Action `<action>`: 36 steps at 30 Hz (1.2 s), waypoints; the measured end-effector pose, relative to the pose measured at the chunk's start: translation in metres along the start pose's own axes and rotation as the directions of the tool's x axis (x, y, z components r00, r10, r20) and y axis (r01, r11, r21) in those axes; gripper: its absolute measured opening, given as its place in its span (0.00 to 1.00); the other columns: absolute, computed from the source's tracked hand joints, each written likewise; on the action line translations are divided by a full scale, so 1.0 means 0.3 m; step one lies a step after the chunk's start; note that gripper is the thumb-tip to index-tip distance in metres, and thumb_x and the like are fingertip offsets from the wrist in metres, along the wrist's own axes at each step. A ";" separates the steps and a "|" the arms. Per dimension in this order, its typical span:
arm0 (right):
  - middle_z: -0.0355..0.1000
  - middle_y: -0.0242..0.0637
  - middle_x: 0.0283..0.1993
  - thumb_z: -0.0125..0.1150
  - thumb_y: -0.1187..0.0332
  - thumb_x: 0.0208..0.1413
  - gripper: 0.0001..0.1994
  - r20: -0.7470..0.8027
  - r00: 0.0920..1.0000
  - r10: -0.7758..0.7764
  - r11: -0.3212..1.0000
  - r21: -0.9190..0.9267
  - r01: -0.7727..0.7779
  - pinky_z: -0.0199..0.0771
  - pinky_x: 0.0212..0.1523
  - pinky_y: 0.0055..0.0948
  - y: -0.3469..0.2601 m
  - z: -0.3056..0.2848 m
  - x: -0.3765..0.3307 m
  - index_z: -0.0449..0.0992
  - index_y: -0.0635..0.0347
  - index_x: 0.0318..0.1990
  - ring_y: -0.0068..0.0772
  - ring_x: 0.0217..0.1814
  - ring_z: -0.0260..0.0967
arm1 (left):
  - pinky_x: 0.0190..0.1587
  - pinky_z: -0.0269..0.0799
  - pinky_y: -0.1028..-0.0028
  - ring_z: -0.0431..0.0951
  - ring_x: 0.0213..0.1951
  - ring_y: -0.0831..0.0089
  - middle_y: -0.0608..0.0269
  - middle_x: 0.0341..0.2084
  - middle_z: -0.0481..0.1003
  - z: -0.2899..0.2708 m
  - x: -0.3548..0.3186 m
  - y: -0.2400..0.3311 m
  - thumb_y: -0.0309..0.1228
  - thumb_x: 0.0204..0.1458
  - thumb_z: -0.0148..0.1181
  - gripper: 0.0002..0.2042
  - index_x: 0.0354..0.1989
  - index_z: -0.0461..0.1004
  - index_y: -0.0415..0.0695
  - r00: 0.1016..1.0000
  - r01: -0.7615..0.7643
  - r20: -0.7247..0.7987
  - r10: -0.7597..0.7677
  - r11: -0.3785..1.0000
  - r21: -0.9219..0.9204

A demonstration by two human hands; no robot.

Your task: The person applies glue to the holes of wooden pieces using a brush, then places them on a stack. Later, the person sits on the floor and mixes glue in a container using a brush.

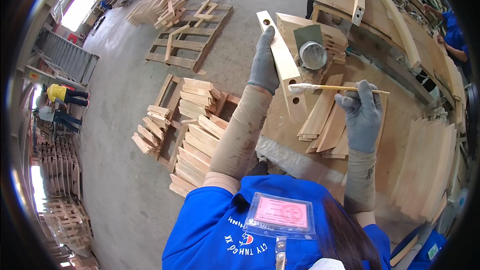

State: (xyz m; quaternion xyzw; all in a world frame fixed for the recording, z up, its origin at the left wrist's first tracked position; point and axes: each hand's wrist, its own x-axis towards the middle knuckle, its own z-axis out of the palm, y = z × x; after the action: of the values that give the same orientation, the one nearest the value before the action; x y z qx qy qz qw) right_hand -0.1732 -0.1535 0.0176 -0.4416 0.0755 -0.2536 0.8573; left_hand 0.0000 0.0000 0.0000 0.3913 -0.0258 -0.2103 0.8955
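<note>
My left hand (264, 65), in a grey glove, is closed around a pale wooden rail (281, 57) with round holes near its ends. My right hand (361, 117), gloved too, pinches a thin wooden stick (340, 88) whose tip is coated in thick white paste. That tip lies over the rail's near end, between two holes; whether it touches the wood I cannot tell. Beyond the stick stands an open tin (313, 55) smeared white inside, with a dark green flap (308, 34) behind it. A stack of wooden pieces (290, 21) sits beside the tin.
Flat wooden slats (325, 120) lie on the brown bench surface (395, 105), with more slats (425, 165) at right. Cut pieces (197, 142) fill a pallet on the floor at left; another pallet (187, 45) lies farther off. Other people (452, 35) stand at far right and far left.
</note>
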 end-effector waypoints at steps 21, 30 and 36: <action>0.73 0.54 0.37 0.52 0.76 0.56 0.03 0.477 0.863 -0.165 0.967 -0.095 0.237 0.78 0.36 0.34 -0.096 -0.118 0.047 0.69 0.65 0.36 0.39 0.34 0.75 | 0.20 0.72 0.78 0.70 0.18 0.74 0.56 0.24 0.66 0.104 -0.033 -0.009 0.52 0.49 0.56 0.30 0.47 0.61 0.38 0.987 0.136 0.092 -0.130 0.989 -0.053; 0.73 0.53 0.38 0.54 0.77 0.54 0.04 0.576 0.802 -0.159 0.952 -0.127 0.279 0.79 0.37 0.36 -0.091 -0.109 0.077 0.70 0.65 0.37 0.40 0.35 0.75 | 0.18 0.71 0.78 0.70 0.17 0.73 0.57 0.23 0.66 0.077 -0.017 -0.012 0.51 0.50 0.56 0.25 0.44 0.64 0.40 0.991 0.107 0.081 -0.107 0.994 0.004; 0.74 0.53 0.37 0.55 0.77 0.54 0.03 0.601 0.788 -0.131 0.945 -0.164 0.282 0.79 0.35 0.35 -0.082 -0.131 0.043 0.71 0.65 0.35 0.40 0.33 0.75 | 0.19 0.73 0.76 0.70 0.18 0.72 0.56 0.23 0.67 0.072 -0.020 -0.008 0.50 0.50 0.57 0.26 0.45 0.63 0.39 0.987 0.130 0.098 -0.127 0.991 -0.020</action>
State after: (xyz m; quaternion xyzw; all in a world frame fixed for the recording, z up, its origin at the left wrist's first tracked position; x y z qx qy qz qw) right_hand -0.1850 -0.2000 0.0148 -0.6058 -0.2091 -0.1877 0.7444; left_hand -0.0109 -0.0139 0.0141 0.3697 -0.0409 -0.2866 0.8829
